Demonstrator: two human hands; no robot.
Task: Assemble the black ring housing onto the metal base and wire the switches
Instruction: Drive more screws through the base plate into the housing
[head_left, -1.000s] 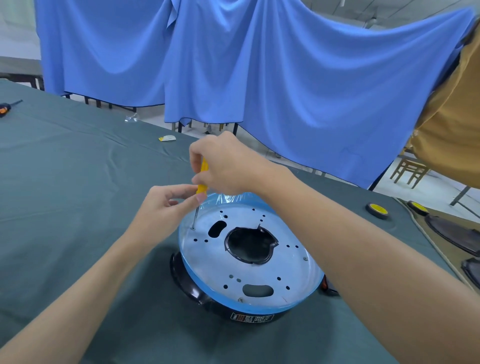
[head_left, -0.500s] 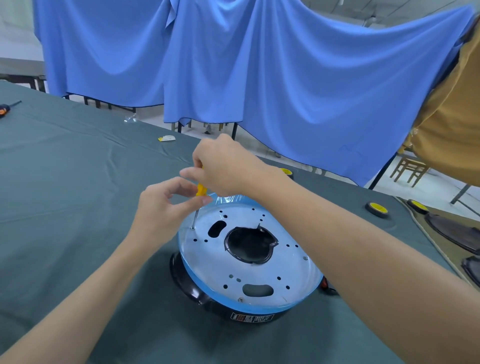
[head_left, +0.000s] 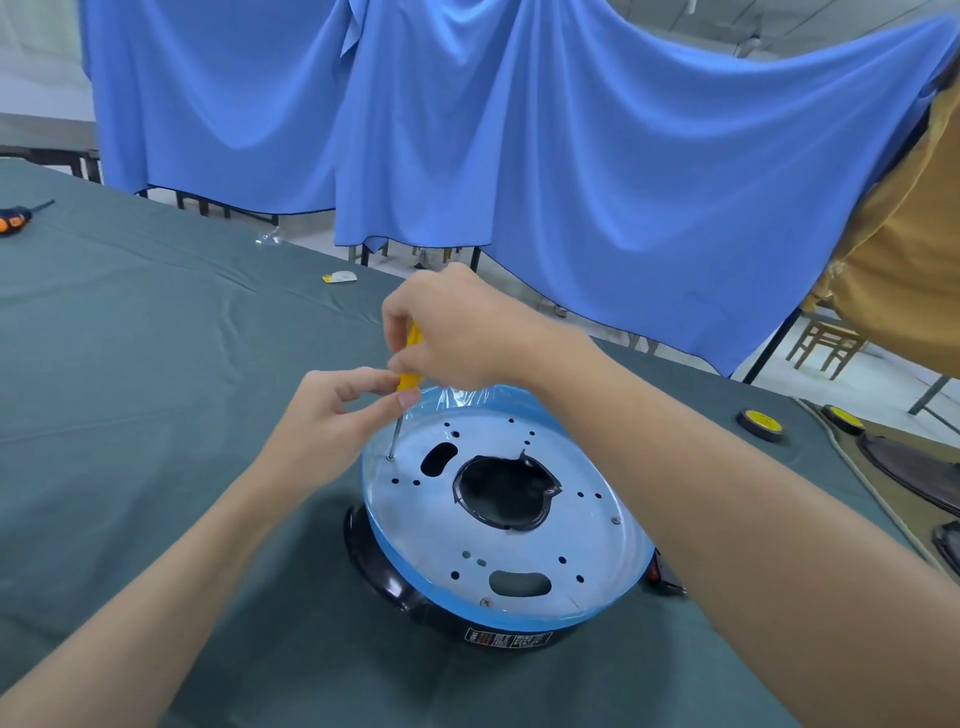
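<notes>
The right hand covers most of the yellow screwdriver handle, so only two short stretches show, and what its tip meets on the metal base is too small to tell. The black ring housing is mostly hidden beneath that base, its label unreadable, and the right forearm covers all but a sliver of a red part. An orange-and-black tool is cut off by the left edge

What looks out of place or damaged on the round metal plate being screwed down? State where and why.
The metal base still carries blue protective film, lifted into a crinkled flap at the far rim beside the screwdriver. Round the central hole the edge looks ragged, with a pointed tab sticking up on its far side.
</notes>
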